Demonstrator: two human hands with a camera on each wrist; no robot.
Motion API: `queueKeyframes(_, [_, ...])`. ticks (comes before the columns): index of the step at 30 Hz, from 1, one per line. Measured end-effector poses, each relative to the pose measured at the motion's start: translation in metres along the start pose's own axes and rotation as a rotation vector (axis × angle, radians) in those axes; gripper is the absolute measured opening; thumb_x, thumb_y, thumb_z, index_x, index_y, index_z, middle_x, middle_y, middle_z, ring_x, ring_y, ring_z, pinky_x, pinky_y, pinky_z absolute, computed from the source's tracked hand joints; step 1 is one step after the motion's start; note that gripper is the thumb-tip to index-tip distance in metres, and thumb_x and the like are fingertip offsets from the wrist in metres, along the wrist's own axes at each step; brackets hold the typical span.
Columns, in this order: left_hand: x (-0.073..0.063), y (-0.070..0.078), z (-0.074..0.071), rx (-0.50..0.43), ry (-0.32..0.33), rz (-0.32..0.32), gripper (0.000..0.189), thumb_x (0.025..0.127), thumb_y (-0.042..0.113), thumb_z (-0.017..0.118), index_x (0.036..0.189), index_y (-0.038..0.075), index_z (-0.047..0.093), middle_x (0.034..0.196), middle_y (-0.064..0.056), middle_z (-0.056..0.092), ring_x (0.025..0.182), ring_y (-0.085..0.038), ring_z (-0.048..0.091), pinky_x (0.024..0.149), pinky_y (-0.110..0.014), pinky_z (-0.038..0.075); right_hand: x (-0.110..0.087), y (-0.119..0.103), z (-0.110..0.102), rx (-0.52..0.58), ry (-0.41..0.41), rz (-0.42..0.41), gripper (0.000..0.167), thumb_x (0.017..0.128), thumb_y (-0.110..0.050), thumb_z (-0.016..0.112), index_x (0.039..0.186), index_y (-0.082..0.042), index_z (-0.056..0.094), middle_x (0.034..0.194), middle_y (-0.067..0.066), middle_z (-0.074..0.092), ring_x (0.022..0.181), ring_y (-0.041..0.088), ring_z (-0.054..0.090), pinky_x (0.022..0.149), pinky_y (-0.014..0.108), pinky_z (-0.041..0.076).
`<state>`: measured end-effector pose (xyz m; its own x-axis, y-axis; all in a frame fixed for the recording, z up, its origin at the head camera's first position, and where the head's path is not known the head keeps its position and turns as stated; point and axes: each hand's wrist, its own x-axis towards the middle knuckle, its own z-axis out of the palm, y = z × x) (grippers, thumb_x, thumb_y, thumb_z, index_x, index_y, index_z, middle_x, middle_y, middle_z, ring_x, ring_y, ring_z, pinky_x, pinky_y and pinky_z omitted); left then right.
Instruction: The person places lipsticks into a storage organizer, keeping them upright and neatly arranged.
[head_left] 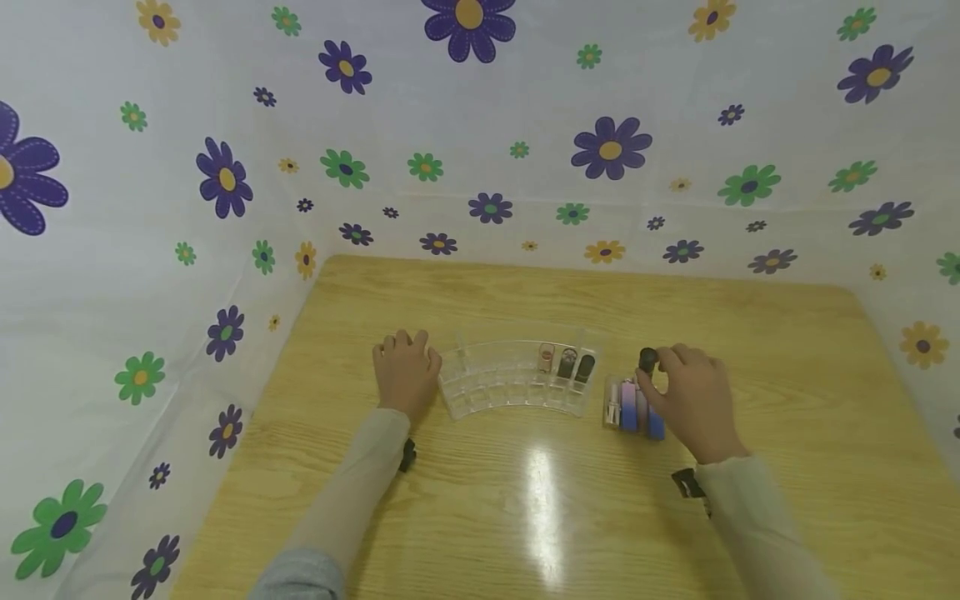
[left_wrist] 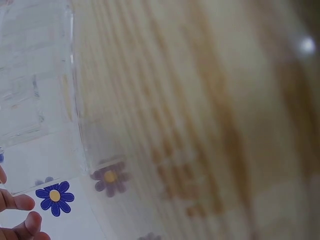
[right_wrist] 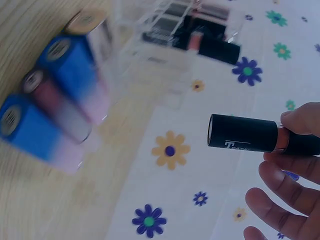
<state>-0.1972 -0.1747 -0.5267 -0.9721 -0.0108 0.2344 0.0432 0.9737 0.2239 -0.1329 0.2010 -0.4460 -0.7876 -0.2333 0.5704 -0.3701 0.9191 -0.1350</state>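
Note:
Between thumb and fingers, my right hand (head_left: pixel 696 402) pinches a black lipstick tube (right_wrist: pixel 243 133) with a coral band and white lettering. It is raised above a small group of cosmetic tubes, among them a blue-and-pink one (head_left: pixel 628 407). To the left lies a curved clear plastic organizer (head_left: pixel 487 392) divided into compartments. Three cosmetics stand at its right end: a pinkish one (head_left: pixel 546 358), a dark one (head_left: pixel 567 364) and a black lipstick (head_left: pixel 585 369). My left hand (head_left: pixel 407 372) rests by the organizer's left end, its fingers loosely bent and holding nothing.
The wood-grain table (head_left: pixel 480 492) reflects a bright light streak near its middle. A white flowered cloth (head_left: pixel 517 100) hangs along the back and both sides. Dark straps (head_left: pixel 686 483) show at both wrists.

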Motion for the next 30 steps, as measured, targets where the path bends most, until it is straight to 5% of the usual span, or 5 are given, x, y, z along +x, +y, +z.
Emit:
queueKeyframes(7, [0.001, 0.001, -0.003, 0.014, 0.006, 0.004, 0.033, 0.091, 0.028, 0.043, 0.115, 0.011, 0.059, 0.092, -0.011, 0.055, 0.09, -0.032, 0.051, 0.092, -0.052, 0.037, 0.013, -0.025, -0.002, 0.057, 0.049, -0.057, 0.024, 0.072, -0.018, 0.077, 0.079, 0.0, 0.063, 0.07, 0.012, 0.064, 0.065, 0.028, 0.06, 0.061, 0.046, 0.047])
queueKeyframes(13, [0.0, 0.002, -0.005, 0.022, 0.001, 0.005, 0.034, 0.092, 0.028, 0.043, 0.115, 0.011, 0.06, 0.093, -0.012, 0.056, 0.091, -0.033, 0.052, 0.093, -0.052, 0.038, 0.019, -0.051, 0.005, 0.117, 0.013, -0.032, 0.024, 0.074, -0.02, 0.076, 0.081, -0.001, 0.064, 0.074, 0.01, 0.064, 0.071, 0.028, 0.061, 0.068, 0.047, 0.048])
queueKeyframes(30, [0.0, 0.001, -0.005, 0.013, 0.0, 0.008, 0.032, 0.092, 0.028, 0.045, 0.114, 0.01, 0.06, 0.094, -0.012, 0.056, 0.089, -0.031, 0.051, 0.092, -0.052, 0.038, 0.03, -0.114, 0.054, 0.244, -0.049, 0.001, 0.018, 0.08, -0.021, 0.072, 0.084, -0.006, 0.063, 0.073, 0.004, 0.064, 0.072, 0.02, 0.061, 0.07, 0.039, 0.05])
